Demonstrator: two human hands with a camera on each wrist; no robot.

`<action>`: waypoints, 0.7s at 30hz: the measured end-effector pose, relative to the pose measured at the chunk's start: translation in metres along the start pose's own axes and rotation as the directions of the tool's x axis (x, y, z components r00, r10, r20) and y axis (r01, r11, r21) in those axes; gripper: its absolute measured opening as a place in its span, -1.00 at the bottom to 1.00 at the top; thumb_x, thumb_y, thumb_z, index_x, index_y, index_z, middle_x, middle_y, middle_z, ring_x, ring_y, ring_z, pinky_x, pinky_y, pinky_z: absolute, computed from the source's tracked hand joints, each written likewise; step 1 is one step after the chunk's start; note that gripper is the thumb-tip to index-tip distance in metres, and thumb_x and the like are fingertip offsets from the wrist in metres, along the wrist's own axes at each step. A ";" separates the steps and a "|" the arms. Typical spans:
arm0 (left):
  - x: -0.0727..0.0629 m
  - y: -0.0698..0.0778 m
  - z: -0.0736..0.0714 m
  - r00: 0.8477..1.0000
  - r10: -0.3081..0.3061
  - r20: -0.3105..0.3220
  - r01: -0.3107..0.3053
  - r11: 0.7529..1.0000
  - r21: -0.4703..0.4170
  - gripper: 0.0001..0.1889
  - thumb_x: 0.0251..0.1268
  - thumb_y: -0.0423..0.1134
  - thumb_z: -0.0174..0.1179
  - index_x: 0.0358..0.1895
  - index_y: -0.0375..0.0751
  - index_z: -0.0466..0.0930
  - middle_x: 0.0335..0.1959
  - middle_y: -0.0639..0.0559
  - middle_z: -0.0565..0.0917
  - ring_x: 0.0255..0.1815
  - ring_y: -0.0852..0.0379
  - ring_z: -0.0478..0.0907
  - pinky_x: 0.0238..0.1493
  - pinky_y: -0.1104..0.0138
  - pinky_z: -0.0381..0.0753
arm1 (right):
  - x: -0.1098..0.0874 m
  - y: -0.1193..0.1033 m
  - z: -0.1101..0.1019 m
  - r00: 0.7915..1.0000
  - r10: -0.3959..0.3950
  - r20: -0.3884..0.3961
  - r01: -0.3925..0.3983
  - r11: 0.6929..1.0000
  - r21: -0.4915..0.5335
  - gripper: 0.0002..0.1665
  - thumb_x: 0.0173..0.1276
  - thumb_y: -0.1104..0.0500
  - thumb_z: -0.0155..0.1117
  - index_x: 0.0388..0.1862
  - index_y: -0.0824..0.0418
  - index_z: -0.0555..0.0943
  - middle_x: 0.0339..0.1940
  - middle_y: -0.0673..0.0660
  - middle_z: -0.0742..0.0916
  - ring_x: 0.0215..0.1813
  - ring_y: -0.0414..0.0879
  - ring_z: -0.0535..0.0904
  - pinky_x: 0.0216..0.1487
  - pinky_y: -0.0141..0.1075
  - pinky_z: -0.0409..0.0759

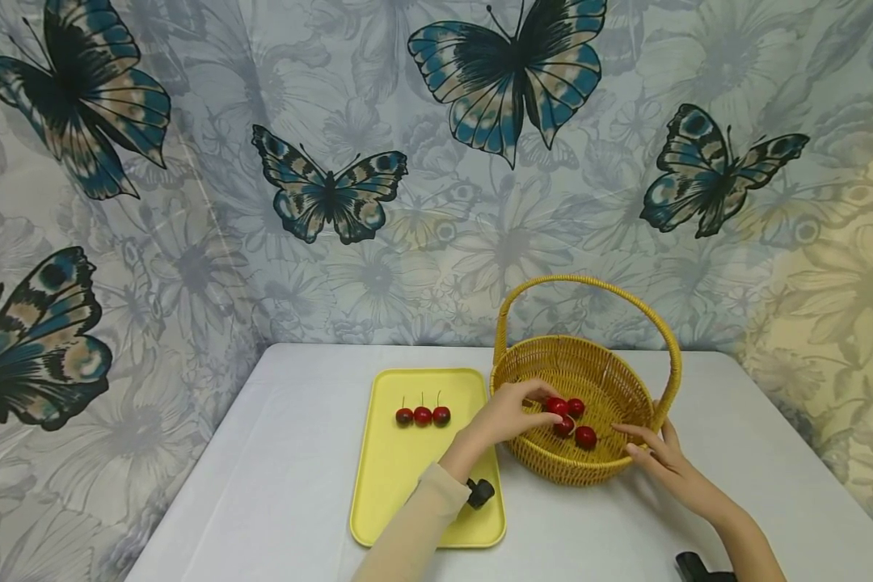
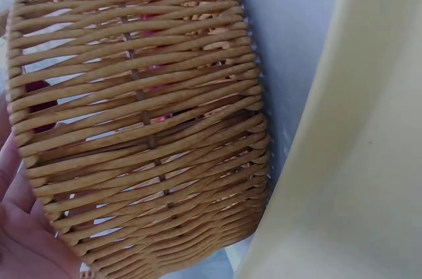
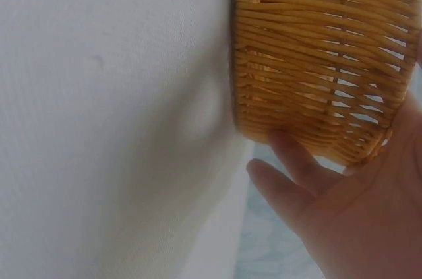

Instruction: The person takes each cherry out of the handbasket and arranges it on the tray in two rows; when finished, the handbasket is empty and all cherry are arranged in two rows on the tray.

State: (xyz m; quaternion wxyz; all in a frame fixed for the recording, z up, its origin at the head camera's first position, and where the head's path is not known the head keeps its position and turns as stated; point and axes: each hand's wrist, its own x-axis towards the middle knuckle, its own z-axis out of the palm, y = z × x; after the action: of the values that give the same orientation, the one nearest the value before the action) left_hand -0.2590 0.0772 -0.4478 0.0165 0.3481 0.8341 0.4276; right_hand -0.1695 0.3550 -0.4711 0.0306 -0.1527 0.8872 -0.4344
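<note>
A yellow wicker basket (image 1: 567, 473) with a tall arched handle stands on the table. My left hand (image 1: 508, 414) reaches over its near-left rim and pinches a red cherry (image 1: 556, 406) between thumb and fingers. Beside that one lie three more cherries (image 1: 585, 437) inside the basket. Through the weave in the left wrist view, a dark red cherry (image 2: 41, 104) shows close to the left hand (image 2: 33, 226). On the basket's right side my right hand (image 1: 665, 461) grips the rim; in the right wrist view, fingers of the right hand (image 3: 356, 193) lie against the outer wall.
A yellow rectangular tray (image 1: 385, 485) lies left of the basket, partly under the left forearm. Three stemmed cherries (image 1: 423, 416) sit in a row near its far end. The white-covered table (image 1: 284, 453) backs onto a butterfly-printed cloth (image 1: 335, 299).
</note>
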 end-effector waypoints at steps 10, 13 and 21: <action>-0.017 0.008 -0.010 0.995 0.004 -0.096 -0.014 0.995 -0.103 -0.63 0.11 0.04 0.26 -0.01 0.11 0.51 -0.12 0.32 0.61 -0.09 0.40 0.52 -0.03 0.51 0.50 | 0.000 0.000 0.000 1.000 -0.010 0.011 0.010 1.000 0.014 -0.54 0.51 0.16 -0.18 0.33 0.27 0.25 0.34 0.46 -0.48 0.30 0.60 -0.42 -0.12 0.50 0.15; -0.021 0.009 -0.013 0.992 0.019 -0.121 -0.035 0.992 -0.125 -0.64 0.11 -0.01 0.27 -0.01 0.06 0.52 -0.11 0.28 0.61 -0.12 0.40 0.52 -0.09 0.53 0.53 | 0.000 -0.001 -0.001 1.000 -0.009 0.011 0.009 1.000 0.012 -0.54 0.51 0.16 -0.18 0.33 0.27 0.25 0.34 0.45 -0.48 0.29 0.61 -0.41 -0.11 0.50 0.16; -0.032 0.010 -0.021 0.988 0.021 -0.151 -0.048 0.983 -0.180 -0.61 0.12 -0.12 0.29 0.06 0.00 0.54 -0.01 0.20 0.61 -0.25 0.37 0.58 -0.27 0.52 0.58 | 0.000 0.001 0.000 1.000 -0.008 0.014 0.008 1.000 0.014 -0.54 0.52 0.16 -0.18 0.33 0.27 0.25 0.35 0.44 -0.48 0.30 0.60 -0.43 -0.11 0.49 0.16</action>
State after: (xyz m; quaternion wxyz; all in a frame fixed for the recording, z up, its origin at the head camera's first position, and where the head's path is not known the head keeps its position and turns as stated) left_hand -0.2360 0.0473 -0.4356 -0.0211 0.3268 0.7841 0.5272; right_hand -0.1697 0.3559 -0.4717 0.0360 -0.1588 0.8833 -0.4396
